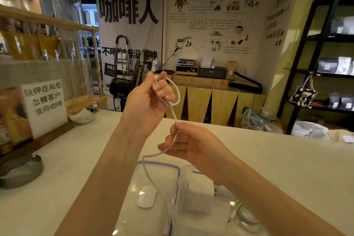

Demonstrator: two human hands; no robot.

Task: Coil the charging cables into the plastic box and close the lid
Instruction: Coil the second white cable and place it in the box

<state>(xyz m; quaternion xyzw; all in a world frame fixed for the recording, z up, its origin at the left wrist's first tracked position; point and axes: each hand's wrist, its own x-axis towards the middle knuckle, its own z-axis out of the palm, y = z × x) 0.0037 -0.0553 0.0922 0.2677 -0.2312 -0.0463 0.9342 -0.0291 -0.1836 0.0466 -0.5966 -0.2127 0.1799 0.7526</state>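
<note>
The left hand (151, 99) is raised above the white bench (67, 168), fingers clenched on a small loop of the white charging cable (175, 115). Lower right, the right hand (189, 143) pinches the cable's trailing length above the clear plastic box (203, 197).
</note>
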